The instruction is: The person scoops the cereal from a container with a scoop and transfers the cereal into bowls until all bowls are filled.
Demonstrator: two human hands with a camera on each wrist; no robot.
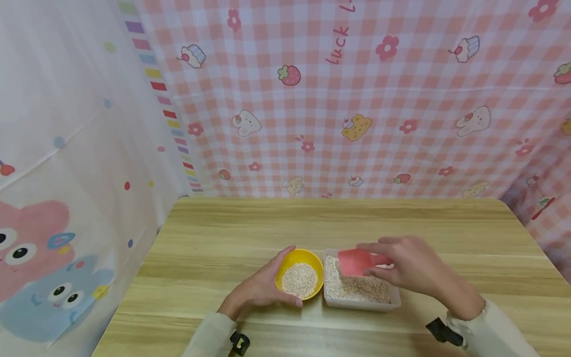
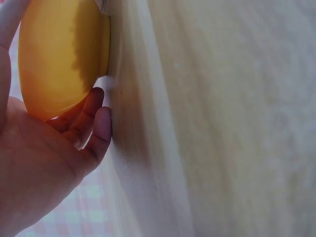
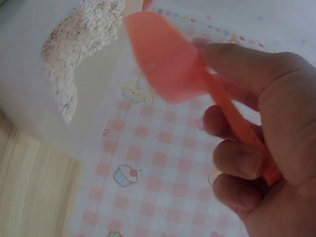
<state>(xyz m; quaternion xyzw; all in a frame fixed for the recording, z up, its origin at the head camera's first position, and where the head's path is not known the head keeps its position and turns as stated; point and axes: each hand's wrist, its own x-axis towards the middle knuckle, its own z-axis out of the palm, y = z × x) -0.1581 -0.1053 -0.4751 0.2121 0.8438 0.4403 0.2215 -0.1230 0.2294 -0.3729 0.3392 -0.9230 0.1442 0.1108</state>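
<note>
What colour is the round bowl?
The bowl is bright yellow. You can see it best in the head view.

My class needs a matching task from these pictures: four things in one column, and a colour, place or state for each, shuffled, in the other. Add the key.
Things
1. Bowl
2. Scoop
3. Tub
4. Left hand

Descriptions
A. Whitish and rectangular, with flakes inside
B. Around the side of the bowl
C. Yellow and round, standing on the table
D. Reddish, gripped by the right hand

Right pairs: 1-C, 2-D, 3-A, 4-B
</note>
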